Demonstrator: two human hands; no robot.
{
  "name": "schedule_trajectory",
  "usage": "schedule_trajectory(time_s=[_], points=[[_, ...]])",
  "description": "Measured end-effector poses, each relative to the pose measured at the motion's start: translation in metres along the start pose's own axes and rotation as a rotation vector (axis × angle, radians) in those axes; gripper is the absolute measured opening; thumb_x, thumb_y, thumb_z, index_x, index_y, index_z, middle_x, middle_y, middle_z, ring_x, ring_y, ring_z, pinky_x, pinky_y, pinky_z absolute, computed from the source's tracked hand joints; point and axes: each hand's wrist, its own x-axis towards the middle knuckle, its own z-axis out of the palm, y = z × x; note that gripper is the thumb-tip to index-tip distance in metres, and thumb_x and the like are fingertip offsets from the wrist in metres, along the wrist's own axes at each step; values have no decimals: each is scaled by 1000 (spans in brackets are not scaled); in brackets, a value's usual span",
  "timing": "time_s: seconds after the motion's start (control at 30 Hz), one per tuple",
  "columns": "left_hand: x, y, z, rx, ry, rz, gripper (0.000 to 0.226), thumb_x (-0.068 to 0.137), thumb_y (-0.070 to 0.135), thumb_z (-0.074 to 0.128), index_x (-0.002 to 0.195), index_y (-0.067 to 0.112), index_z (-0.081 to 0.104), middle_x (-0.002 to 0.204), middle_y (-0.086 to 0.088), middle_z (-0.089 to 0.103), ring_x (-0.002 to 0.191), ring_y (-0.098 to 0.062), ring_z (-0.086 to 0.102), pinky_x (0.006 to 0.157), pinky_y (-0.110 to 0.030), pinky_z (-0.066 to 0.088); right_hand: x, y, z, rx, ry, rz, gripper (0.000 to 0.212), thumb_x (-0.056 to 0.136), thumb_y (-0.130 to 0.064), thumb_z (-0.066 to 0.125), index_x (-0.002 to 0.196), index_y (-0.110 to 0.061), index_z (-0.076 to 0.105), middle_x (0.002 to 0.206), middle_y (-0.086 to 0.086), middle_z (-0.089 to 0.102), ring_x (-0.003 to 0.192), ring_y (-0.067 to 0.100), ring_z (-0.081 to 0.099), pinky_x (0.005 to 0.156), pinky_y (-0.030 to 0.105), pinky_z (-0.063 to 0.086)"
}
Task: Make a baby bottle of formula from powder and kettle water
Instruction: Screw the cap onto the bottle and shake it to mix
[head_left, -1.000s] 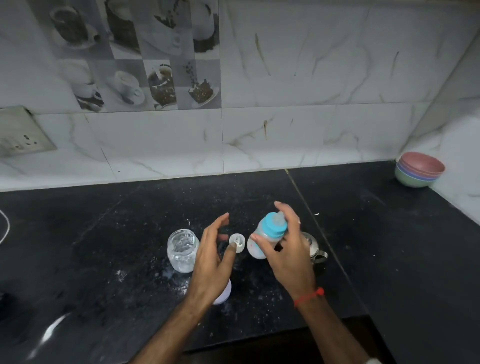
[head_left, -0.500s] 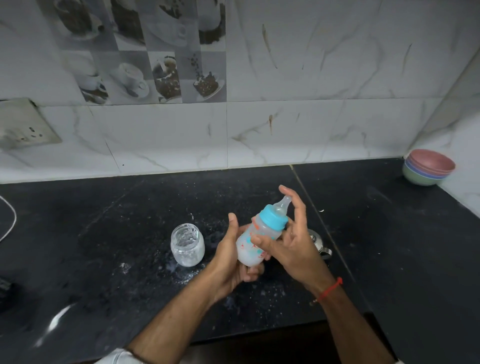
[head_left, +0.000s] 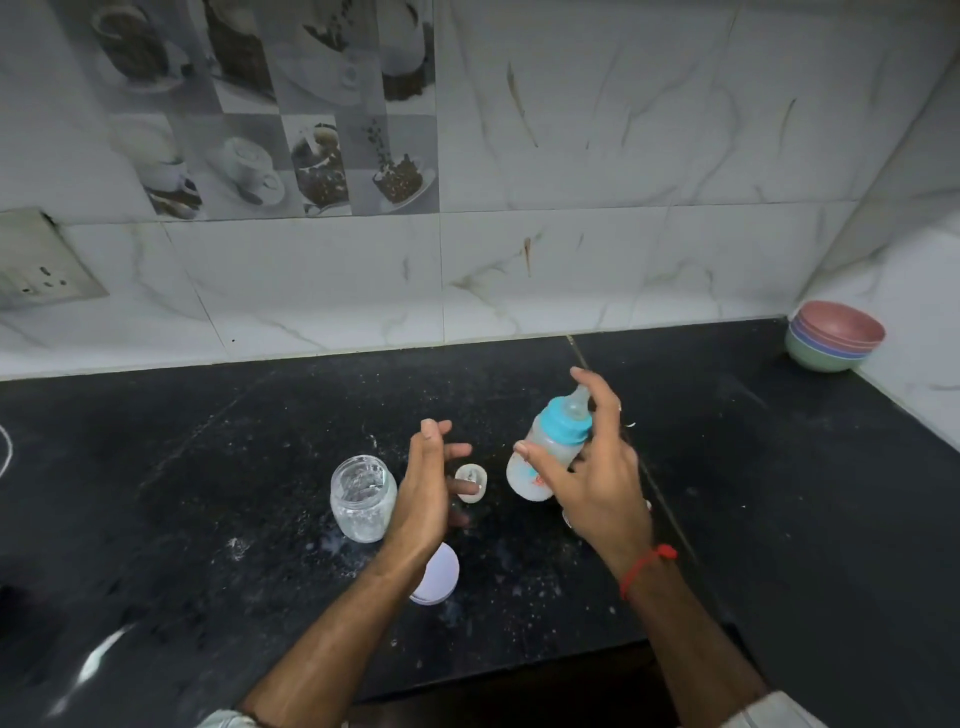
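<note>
Over the black counter (head_left: 208, 493), the right hand (head_left: 597, 483) holds the baby bottle (head_left: 545, 457) tilted, its blue collar and teat pointing toward one o'clock, thumb on the near side and fingers curled round the far side. The left hand (head_left: 423, 493) is held edge-up with fingers straight and loose, holding nothing, apart from the bottle at its nine o'clock. A glass jar (head_left: 362, 496) stands just left of that hand, a small white cap (head_left: 471, 483) lies between the hands, and a pale lid (head_left: 436, 574) sits under the left wrist. Stacked bowls (head_left: 834, 335) sit far off at two o'clock.
</note>
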Motion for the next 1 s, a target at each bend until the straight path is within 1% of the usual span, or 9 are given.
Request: schedule_trajectory(time_s=[0.07,0.17,0.27,0.33,0.47,0.6,0.77,0.87,1.0], points=[[-1,-1,-2,69,17,65,63,90,90,21,126,49,53,126,6,69,88,-17,73,65,-39,58,1,-1,-3,87,72,12,85,83,-36,87,145,-55,33,133,1,62,114,22,70,95,47,62],[-2,-1,-4,129,29,106,64,85,87,24,126,50,57,126,13,68,92,-13,72,83,-48,59,4,-7,-5,113,312,-229,90,84,-32,87,153,-44,32,149,-5,51,125,24,66,97,35,61],[-5,0,-3,183,41,139,67,96,80,24,137,38,57,130,15,66,99,-11,72,96,-48,56,7,-3,1,-28,96,-96,84,87,-29,85,153,-40,34,143,-16,50,126,20,62,106,46,56],[-7,1,-2,213,40,166,63,99,76,25,138,38,56,131,15,65,106,-12,71,98,-47,57,7,-1,-1,28,9,18,86,86,-33,86,151,-50,34,138,-9,56,121,20,65,102,51,57],[-9,-1,-4,212,53,165,58,101,69,26,136,35,57,133,9,66,110,-17,70,98,-47,56,8,-9,-3,91,317,-219,92,85,-28,88,155,-45,31,155,-16,46,132,26,62,103,39,59],[-13,0,-2,239,34,192,56,100,63,28,137,33,57,134,8,65,118,-19,68,103,-43,54,2,-2,7,-68,29,-38,81,89,-26,84,154,-35,36,142,-16,49,128,11,56,110,47,51],[-14,3,-3,235,42,221,53,98,63,31,133,35,58,131,14,65,123,-18,67,106,-46,53,5,-11,4,-11,314,-311,82,88,-25,84,154,-26,35,156,-24,40,136,20,57,107,37,56],[-15,2,-2,236,24,232,49,100,61,30,133,36,57,132,14,65,123,-18,67,106,-42,53,4,-11,7,-69,32,-107,79,90,-22,83,153,-34,36,146,-19,47,130,2,51,112,42,49],[-13,-1,-4,252,40,252,45,104,58,28,132,39,58,130,14,66,121,-17,67,104,-47,54,4,-22,3,12,265,-308,86,90,-31,84,157,-33,31,157,-18,43,134,30,60,104,50,57]])
